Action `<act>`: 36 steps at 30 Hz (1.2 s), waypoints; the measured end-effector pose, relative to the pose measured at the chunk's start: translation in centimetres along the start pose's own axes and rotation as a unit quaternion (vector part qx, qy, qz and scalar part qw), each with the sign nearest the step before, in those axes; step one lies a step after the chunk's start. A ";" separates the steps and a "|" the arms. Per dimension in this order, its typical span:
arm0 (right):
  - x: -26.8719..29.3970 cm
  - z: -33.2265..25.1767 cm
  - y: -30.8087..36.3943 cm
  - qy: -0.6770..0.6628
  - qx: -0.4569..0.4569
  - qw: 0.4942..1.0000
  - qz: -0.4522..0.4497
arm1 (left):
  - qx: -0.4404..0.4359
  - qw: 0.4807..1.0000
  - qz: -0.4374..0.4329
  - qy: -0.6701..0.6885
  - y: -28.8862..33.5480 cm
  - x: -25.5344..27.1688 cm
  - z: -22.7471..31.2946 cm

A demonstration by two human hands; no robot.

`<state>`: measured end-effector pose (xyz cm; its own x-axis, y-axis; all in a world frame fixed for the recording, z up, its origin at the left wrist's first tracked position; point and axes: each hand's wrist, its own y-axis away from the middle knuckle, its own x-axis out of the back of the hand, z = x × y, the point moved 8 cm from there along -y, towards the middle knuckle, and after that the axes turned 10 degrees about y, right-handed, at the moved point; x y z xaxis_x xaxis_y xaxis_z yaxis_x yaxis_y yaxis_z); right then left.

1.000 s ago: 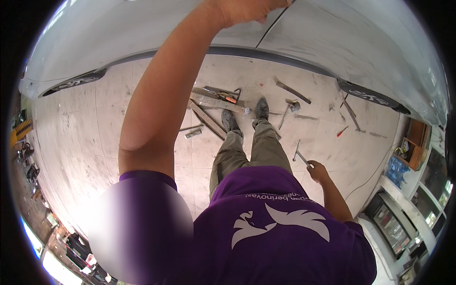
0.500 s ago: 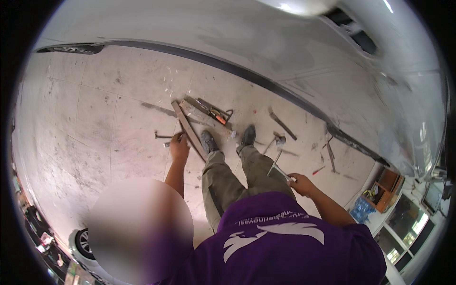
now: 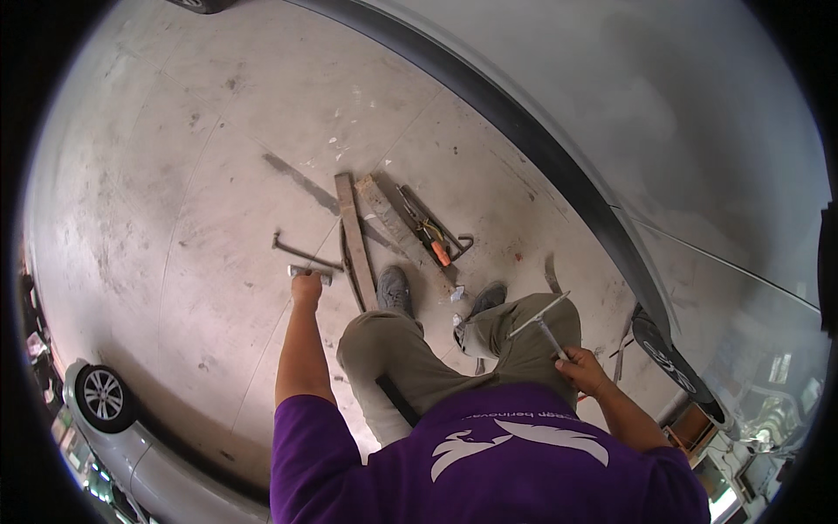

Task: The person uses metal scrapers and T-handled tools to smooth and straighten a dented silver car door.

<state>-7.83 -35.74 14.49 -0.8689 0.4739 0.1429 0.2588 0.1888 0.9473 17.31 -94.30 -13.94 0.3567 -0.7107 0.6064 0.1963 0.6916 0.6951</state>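
Note:
My right hand (image 3: pixel 583 368) is wrapped round the handle of a body hammer (image 3: pixel 539 316). Its long thin head points up and away over my right thigh. Down at floor level on the left, my left hand (image 3: pixel 305 290) closes on a short metal piece (image 3: pixel 325 279), whose ends show on both sides of the fingers. Whether it has a handle is hidden by the hand. Just beyond it lies a bent metal bar (image 3: pixel 305 254), apart from my fingers. A long flat bar (image 3: pixel 353 229) rests on the floor between that hand and my shoes.
A worn wooden plank (image 3: pixel 397 225), an orange-handled tool (image 3: pixel 441 253) and a dark bent rod (image 3: pixel 465 240) lie ahead of my feet. A grey car panel (image 3: pixel 698 131) with a black sill (image 3: pixel 524 96) runs along the right. Another car (image 3: pixel 175 472) stands at lower left.
My view has turned and I have bent lower. My left hand has gone from near the bent bar to the short metal piece and closed on it. The hammer stays in my right hand.

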 end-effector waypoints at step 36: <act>-0.8 -1.6 -10.5 -0.026 0.054 0.995 0.081 | -0.011 0.879 -0.055 -0.473 -15.3 -7.2 -6.5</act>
<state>-10.60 -39.51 4.86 -0.7900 0.5489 0.2732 0.4399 0.1970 0.8762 17.64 -98.87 -31.42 -0.5829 -0.5554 0.5931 0.2043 0.6063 0.7685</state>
